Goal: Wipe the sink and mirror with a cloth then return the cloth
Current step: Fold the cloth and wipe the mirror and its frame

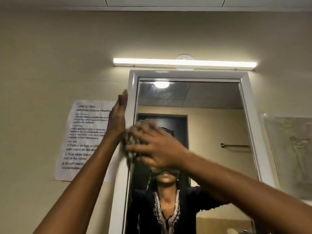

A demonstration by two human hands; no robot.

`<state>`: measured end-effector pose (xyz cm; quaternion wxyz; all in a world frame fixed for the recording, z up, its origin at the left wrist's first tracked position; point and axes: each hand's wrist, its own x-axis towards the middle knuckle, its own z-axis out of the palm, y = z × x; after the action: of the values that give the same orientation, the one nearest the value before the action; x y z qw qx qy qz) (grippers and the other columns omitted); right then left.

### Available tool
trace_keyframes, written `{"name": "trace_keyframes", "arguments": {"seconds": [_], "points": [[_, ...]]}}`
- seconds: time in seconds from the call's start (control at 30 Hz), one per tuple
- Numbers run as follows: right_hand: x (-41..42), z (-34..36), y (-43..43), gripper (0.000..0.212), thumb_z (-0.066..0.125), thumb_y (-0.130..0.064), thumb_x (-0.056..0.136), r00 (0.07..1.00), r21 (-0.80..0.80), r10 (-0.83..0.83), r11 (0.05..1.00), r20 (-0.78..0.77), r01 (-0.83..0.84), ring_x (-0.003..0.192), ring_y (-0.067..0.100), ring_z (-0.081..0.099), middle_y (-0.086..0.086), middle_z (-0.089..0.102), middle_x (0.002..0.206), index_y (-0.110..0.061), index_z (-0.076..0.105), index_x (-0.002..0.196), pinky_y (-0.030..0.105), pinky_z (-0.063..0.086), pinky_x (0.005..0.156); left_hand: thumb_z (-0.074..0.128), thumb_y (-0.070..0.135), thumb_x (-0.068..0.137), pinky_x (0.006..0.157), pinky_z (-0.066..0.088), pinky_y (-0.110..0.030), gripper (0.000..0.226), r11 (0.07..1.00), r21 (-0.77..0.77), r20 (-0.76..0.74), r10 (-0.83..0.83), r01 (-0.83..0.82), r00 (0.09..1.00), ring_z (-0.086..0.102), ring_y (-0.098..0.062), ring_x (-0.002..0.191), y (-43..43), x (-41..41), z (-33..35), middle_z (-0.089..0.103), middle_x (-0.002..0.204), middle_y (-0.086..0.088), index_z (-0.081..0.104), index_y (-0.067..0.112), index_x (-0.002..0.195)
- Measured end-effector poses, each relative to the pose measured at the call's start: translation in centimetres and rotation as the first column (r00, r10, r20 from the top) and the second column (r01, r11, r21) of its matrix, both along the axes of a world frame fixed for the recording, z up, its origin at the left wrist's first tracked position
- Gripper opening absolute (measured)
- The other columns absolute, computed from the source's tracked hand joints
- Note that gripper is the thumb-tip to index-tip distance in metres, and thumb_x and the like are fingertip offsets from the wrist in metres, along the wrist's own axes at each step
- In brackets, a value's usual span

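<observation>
A tall mirror point(211, 125) in a white frame point(133, 92) hangs on the beige wall. My right hand point(157, 146) presses a bunched, mottled grey-green cloth point(130, 141) flat against the mirror's left side; the hand is blurred. My left hand point(118, 115) rests with fingers straight and together against the outer left edge of the frame, holding nothing. The sink is out of view. The mirror reflects a person in a dark top, a dark door and a towel bar.
A lit strip light point(184, 63) is mounted just above the mirror. A printed task sheet point(84, 141) is taped to the wall left of the frame, and a clear plastic sheet point(292, 154) hangs at the right.
</observation>
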<state>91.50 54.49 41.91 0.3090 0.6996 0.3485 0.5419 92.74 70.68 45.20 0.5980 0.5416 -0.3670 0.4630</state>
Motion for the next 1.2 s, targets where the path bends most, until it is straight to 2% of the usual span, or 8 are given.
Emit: {"name": "trace_keyframes", "arguments": {"seconds": [0.23,0.33,0.47,0.6,0.8,0.97,1.07,1.2], "points": [[-1.2,11.6,-3.3,0.046,0.027,-0.05,0.095,0.986,0.635,-0.017,0.767,0.165,-0.093,0.144,0.029,0.01,0.003,0.019,0.156,-0.041,0.032,0.14,0.053,0.004,0.118,0.021,0.049,0.093,0.101,0.024,0.0,0.06,0.981,-0.098,0.174,0.18,-0.165,0.968,0.037,0.0,0.133,-1.9,0.7,-1.7,0.029,0.152,0.003,0.022,0.022,0.146],[-0.1,6.9,-0.9,0.044,0.033,-0.051,0.094,0.989,0.46,0.037,0.882,0.147,-0.101,0.141,0.031,0.018,0.006,0.028,0.151,-0.04,0.037,0.136,0.056,0.017,0.114,0.025,0.038,0.097,0.07,0.03,0.01,0.055,0.942,-0.113,0.212,0.334,-0.316,0.919,0.042,0.035,0.082,-2.0,0.7,-1.8,0.038,0.143,-0.006,0.021,0.015,0.147],[-0.3,0.8,-2.8,0.047,0.038,-0.047,0.094,0.998,-0.011,-0.014,1.0,0.057,0.015,0.142,0.035,0.02,0.012,0.03,0.153,-0.037,0.036,0.14,0.053,0.007,0.118,0.018,0.053,0.085,0.079,0.021,0.013,0.07,0.919,-0.079,0.216,0.394,-0.386,0.893,0.041,0.024,0.105,-1.9,0.6,-2.0,0.034,0.15,-0.012,0.022,0.019,0.146],[-2.2,5.0,-7.8,0.046,0.031,-0.048,0.094,0.992,0.278,-0.015,0.96,0.122,-0.02,0.143,0.028,0.02,0.006,0.03,0.153,-0.04,0.036,0.139,0.047,0.008,0.117,0.026,0.043,0.087,0.091,0.033,-0.014,0.065,0.906,-0.075,0.204,0.423,-0.416,0.883,0.048,-0.004,0.118,-2.2,0.1,-2.1,0.04,0.146,-0.016,0.024,0.017,0.146],[-2.8,8.1,-10.8,0.047,0.037,-0.048,0.093,0.982,0.809,-0.048,0.574,0.185,-0.124,0.142,0.029,0.016,0.004,0.027,0.151,-0.037,0.037,0.138,0.05,0.007,0.118,0.032,0.049,0.086,0.102,0.033,-0.03,0.069,0.879,-0.074,0.199,0.475,-0.47,0.857,0.042,-0.025,0.129,-2.1,1.1,-1.8,0.033,0.15,-0.015,0.022,0.019,0.146],[-2.1,-5.1,-5.2,0.048,0.039,-0.05,0.093,1.0,0.241,-0.015,0.971,0.0,0.015,0.144,0.031,0.014,0.009,0.027,0.153,-0.039,0.036,0.14,0.054,0.005,0.118,0.031,0.049,0.085,0.098,0.044,-0.05,0.069,0.833,-0.038,0.161,0.55,-0.552,0.82,0.049,-0.044,0.12,-2.0,1.1,-1.6,0.04,0.143,-0.026,0.022,0.018,0.147],[-3.2,-6.6,-8.1,0.047,0.037,-0.051,0.095,0.992,-0.168,-0.119,0.979,-0.032,0.112,0.144,0.03,0.016,0.007,0.028,0.154,-0.041,0.034,0.14,0.047,0.001,0.12,0.027,0.053,0.087,0.094,0.045,-0.059,0.067,0.776,-0.008,0.172,0.622,-0.63,0.764,0.048,-0.047,0.12,-2.0,1.5,-1.6,0.043,0.14,-0.027,0.019,0.022,0.146],[-4.4,1.0,-14.5,0.046,0.037,-0.05,0.094,0.995,0.324,-0.073,0.945,0.066,0.048,0.143,0.029,0.018,0.005,0.028,0.153,-0.042,0.033,0.139,0.048,0.012,0.118,0.029,0.049,0.092,0.099,0.042,-0.059,0.061,0.783,-0.014,0.2,0.612,-0.622,0.766,0.042,-0.041,0.13,-2.0,2.4,-1.6,0.035,0.149,-0.018,0.017,0.024,0.146]]}}
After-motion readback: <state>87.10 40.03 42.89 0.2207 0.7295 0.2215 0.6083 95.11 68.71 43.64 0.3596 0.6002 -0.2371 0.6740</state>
